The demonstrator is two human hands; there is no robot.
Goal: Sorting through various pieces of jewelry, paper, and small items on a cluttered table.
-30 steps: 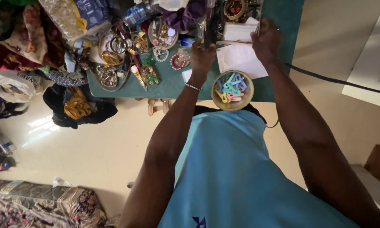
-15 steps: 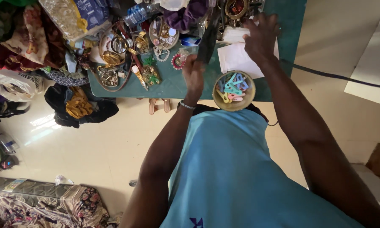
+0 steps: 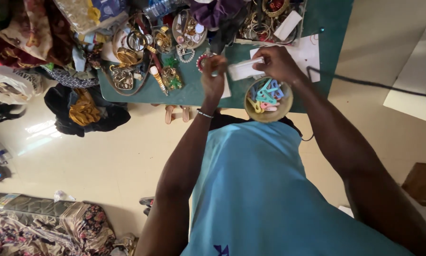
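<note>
A green table [image 3: 194, 92] carries everything, its far side heaped with cloth and a litter of bangles and trinkets [image 3: 146, 47], while a sheet of white paper [image 3: 304, 53] lies toward its right edge. At the near edge, just right of the middle, stands a round bowl [image 3: 249, 108] filled with small pastel plastic clips [image 3: 266, 95]. A dark cable [image 3: 369, 84] runs off past the right edge.

Both hands meet over the table just above the bowl. The right hand [image 3: 278, 64] is closed around one end of a small white oblong piece [image 3: 243, 70], fingers curled over it. The piece stretches leftward from that hand, bridging the gap to the left hand [image 3: 214, 78], which is loosely curled, its fingertips pinched at or just beside the piece's other end; whether it grips the piece itself or something thin and pale next to it is hard to tell.
</note>
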